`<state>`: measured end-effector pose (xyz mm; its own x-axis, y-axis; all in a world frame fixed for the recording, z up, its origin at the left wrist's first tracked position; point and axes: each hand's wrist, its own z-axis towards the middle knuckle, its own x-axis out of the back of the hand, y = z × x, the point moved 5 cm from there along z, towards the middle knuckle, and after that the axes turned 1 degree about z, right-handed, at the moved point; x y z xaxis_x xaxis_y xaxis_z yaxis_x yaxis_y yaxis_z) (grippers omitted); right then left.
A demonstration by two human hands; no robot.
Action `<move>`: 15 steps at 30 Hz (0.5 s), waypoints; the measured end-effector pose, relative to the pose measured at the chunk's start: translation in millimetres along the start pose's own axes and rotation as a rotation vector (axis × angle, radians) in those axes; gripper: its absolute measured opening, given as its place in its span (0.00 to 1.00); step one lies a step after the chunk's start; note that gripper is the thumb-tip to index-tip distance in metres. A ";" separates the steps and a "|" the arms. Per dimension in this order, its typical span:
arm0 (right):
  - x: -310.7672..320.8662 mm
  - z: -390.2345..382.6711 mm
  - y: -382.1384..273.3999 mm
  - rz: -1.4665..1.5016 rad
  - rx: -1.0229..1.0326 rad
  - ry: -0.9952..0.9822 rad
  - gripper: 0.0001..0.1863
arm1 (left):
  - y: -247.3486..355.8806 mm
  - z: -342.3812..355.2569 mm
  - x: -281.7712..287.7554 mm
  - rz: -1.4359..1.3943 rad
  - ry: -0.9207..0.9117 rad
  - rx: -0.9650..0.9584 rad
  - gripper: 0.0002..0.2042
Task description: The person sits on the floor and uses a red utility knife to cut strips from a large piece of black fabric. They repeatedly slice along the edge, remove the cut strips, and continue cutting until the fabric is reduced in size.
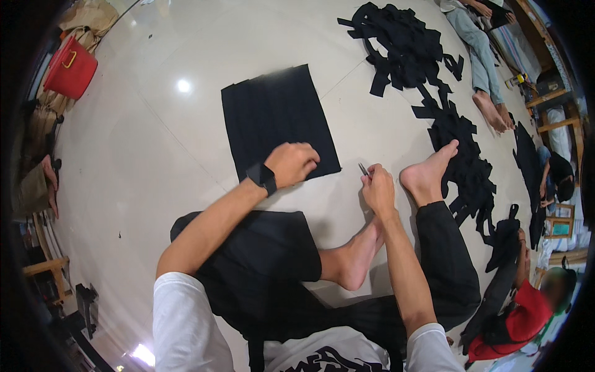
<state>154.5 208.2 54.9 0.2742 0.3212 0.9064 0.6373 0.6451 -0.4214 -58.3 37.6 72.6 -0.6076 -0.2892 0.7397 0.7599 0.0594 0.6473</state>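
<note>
A stack of flat black fabric pieces (pixel 276 115), roughly rectangular with slightly stepped upper edges, lies on the floor in front of me. My left hand (pixel 292 164), with a black band on the wrist, is over the near edge of the fabric. Its fingers are curled inward, and whatever they may pinch is hidden beneath them. To the right of the stack, my right hand (pixel 379 186) is closed around small metal thread snips (pixel 364 169). Their two slim points stick out slightly parted toward the stack, apart from the fabric.
Tangled black fabric strips (pixel 396 43) trail from the far right down past my bare foot (pixel 431 173). A red tub (pixel 71 68) stands at the far left. Other people sit along the right, one in a red shirt (pixel 520 319). Pale glossy tiles (pixel 155 136) cover the floor.
</note>
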 end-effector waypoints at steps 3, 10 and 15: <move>0.7 1.1 -21.0 0.045 0.117 0.082 0.09 | 20.8 -26.1 -22.6 0.003 0.064 0.052 0.06; -10.4 -14.0 -70.7 0.485 0.117 -0.102 0.09 | 5.8 -26.3 -39.1 0.066 0.055 0.022 0.06; -16.6 -15.9 -81.6 0.257 0.176 -0.054 0.11 | 5.9 -28.1 -37.0 0.072 0.034 -0.057 0.06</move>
<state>109.4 139.2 74.7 0.3681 0.5227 0.7689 0.4161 0.6469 -0.6390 -24.9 21.7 43.9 -0.5437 -0.3187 0.7764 0.8137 0.0264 0.5806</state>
